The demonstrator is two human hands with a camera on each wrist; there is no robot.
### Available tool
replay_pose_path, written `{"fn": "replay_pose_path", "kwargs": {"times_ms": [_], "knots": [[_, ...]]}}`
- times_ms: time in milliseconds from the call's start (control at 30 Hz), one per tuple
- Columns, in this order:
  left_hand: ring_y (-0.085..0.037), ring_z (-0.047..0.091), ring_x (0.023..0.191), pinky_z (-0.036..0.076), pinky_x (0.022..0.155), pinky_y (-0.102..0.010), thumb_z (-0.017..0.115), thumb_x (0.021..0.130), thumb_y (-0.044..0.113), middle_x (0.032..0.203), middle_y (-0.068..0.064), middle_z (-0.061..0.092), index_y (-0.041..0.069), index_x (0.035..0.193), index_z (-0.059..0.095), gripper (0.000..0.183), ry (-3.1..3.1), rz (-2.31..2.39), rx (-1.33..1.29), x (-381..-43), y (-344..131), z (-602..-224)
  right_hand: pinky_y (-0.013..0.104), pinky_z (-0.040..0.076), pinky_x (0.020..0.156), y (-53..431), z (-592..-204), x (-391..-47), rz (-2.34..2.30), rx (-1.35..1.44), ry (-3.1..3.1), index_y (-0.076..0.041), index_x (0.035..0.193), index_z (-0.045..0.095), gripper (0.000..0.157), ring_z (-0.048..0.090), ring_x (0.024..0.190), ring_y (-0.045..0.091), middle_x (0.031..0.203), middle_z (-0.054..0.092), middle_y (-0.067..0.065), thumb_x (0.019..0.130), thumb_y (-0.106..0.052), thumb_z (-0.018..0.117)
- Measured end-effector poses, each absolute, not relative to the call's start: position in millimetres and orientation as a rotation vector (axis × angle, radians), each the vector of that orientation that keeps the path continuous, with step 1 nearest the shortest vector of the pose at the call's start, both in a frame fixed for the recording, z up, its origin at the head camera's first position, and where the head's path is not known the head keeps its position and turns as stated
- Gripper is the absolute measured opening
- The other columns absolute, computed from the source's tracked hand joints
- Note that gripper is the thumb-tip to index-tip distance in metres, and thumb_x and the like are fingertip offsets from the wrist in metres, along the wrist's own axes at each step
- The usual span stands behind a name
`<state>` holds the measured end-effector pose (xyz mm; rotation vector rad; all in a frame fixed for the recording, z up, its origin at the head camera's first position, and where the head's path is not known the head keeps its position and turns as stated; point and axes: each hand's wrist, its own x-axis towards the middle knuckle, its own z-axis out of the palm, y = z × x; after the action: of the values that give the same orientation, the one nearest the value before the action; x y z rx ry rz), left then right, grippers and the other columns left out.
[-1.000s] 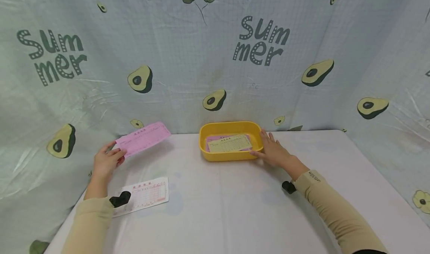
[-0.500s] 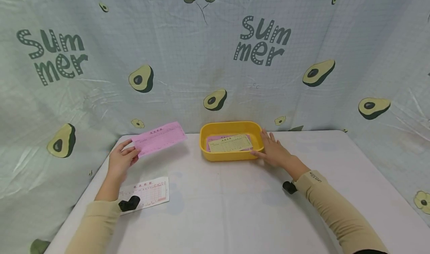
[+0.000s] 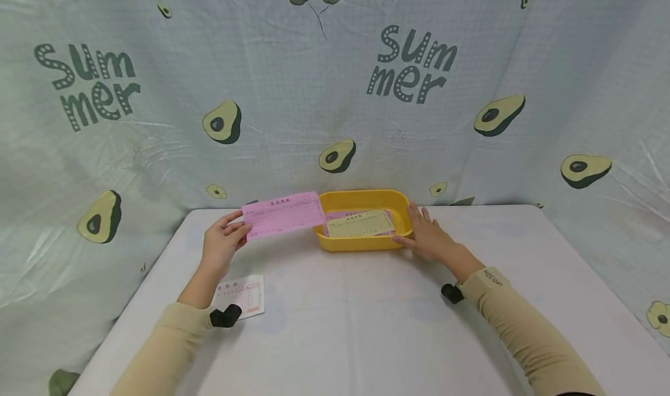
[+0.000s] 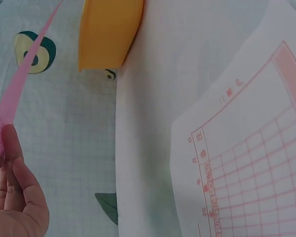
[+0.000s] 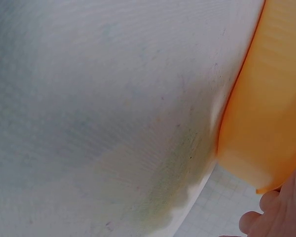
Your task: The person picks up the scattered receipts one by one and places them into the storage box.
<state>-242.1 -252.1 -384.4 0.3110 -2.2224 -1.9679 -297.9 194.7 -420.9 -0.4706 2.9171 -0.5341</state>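
Observation:
My left hand (image 3: 222, 242) pinches a pink printed slip (image 3: 284, 214) by its left end, and holds it above the table. In the head view the slip's right end overlaps the left rim of the yellow plastic basket (image 3: 362, 243). Inside the basket a pale yellow slip (image 3: 361, 224) lies over another pink slip (image 3: 389, 214), mostly covered. My right hand (image 3: 429, 236) rests against the basket's right end with fingers extended and the thumb at the front corner. The left wrist view shows thumb and fingers meeting on the held slip (image 4: 12, 106).
A white form with red print (image 3: 246, 296) lies on the white-covered table (image 3: 398, 326) at the left, partly hidden by my left forearm. Behind the table hangs a cloth (image 3: 282, 128) with avocado prints.
My left hand has carried the pink slip rightward, from over the table's left side to the basket's left rim. The right hand and basket stay in place.

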Motion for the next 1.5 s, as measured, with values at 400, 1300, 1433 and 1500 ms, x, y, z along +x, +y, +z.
{"fn": "replay_pose_path", "kwargs": {"times_ms": [400, 1300, 1433, 1500], "knots": [[-0.005, 0.066, 0.087, 0.056, 0.080, -0.019, 0.063, 0.103, 0.009, 0.115, -0.005, 0.070, 0.003, 0.150, 0.048, 0.049, -2.165, -2.074, 0.295, -258, -223, -382, 0.066, 0.008, 0.119, 195, -421, -297, -0.541, -0.487, 2.915, 0.007, 0.161, -0.001, 0.107, -0.002, 0.152, 0.049, 0.168, -0.005, 0.025, 0.100, -0.065, 0.051], [-0.014, 0.064, 0.082, 0.056, 0.076, -0.020, 0.063, 0.103, 0.008, 0.121, -0.015, 0.069, 0.005, 0.143, 0.056, 0.040, -2.078, -2.277, 0.250, -289, -151, -385, 0.064, 0.007, 0.120, 196, -419, -299, -0.540, -0.464, 2.913, 0.006, 0.161, -0.001, 0.107, -0.003, 0.152, 0.049, 0.169, -0.006, 0.023, 0.100, -0.065, 0.050], [-0.015, 0.065, 0.082, 0.056, 0.073, -0.019, 0.063, 0.103, 0.009, 0.122, -0.016, 0.069, 0.006, 0.143, 0.057, 0.041, -2.105, -2.284, 0.255, -293, -144, -387, 0.065, 0.008, 0.120, 196, -420, -299, -0.542, -0.472, 2.914, 0.006, 0.161, -0.001, 0.106, -0.003, 0.152, 0.049, 0.169, -0.006, 0.023, 0.100, -0.065, 0.050], [-0.013, 0.066, 0.079, 0.056, 0.071, -0.019, 0.064, 0.102, 0.007, 0.116, -0.014, 0.071, 0.005, 0.142, 0.057, 0.041, -2.098, -2.306, 0.253, -295, -143, -388, 0.065, 0.008, 0.120, 195, -421, -298, -0.540, -0.480, 2.911, 0.007, 0.161, -0.001, 0.106, -0.003, 0.152, 0.049, 0.169, -0.007, 0.024, 0.100, -0.064, 0.050]]}}
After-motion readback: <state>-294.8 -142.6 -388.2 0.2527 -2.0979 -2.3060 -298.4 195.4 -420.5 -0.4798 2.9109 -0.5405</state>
